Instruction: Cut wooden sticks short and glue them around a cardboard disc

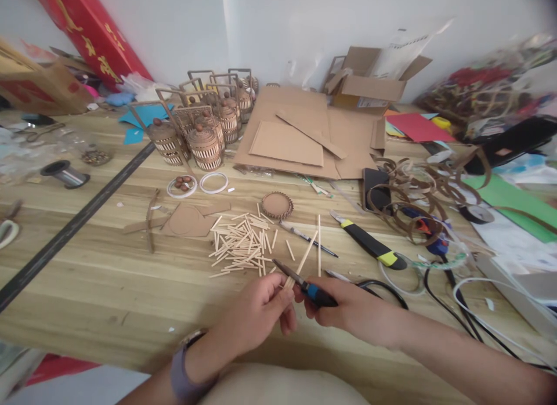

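Observation:
My left hand (265, 303) pinches thin wooden sticks (307, 253) near their lower ends. One long stick slants up and away from the fingers. My right hand (343, 306) is closed around a blue-and-black handled tool (321, 296), whose narrow dark metal tip crosses the sticks right by the left fingertips. Whether it is pliers or a blade I cannot make out. Just beyond lies a loose pile of short cut sticks (243, 245). Another long stick (319, 242) rests on the table to the right, near a pen (304, 237).
A round cardboard base with a braided rim (277, 205) lies behind the pile. Several small lidded baskets (204, 147) stand at the back left, beside cardboard sheets (287, 144). To the right are a utility knife (369, 242), coiled brown strips (409, 184) and black cables (452, 306).

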The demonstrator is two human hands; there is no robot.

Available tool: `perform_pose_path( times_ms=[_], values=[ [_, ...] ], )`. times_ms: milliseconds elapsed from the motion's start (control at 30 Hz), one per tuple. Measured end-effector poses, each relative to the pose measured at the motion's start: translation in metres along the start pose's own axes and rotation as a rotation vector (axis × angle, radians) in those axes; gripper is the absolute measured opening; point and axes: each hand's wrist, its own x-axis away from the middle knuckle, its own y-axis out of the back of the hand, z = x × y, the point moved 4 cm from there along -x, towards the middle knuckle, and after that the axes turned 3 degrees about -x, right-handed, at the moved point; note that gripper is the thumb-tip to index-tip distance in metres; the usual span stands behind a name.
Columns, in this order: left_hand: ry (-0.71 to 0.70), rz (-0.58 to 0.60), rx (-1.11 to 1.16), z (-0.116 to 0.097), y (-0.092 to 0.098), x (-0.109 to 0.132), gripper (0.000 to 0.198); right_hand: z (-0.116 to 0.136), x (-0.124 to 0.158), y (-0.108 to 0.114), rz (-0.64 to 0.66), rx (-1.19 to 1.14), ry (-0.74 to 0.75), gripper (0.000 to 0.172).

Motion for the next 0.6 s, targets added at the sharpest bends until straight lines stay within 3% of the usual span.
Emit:
perform_pose_path(
  times_ms=[333,600],
  values=[
    [0.111,0.032,0.135,0.0023,-0.0044,-0.0010,0.044,0.0053,0.0035,-0.0018,0.109,-0.200,-0.060,0.027],
    [0.088,-0.002,0.140,-0.0019,-0.0023,0.0002,0.040,0.0065,0.0047,-0.0013,0.093,-0.102,-0.035,0.022]
  ],
)
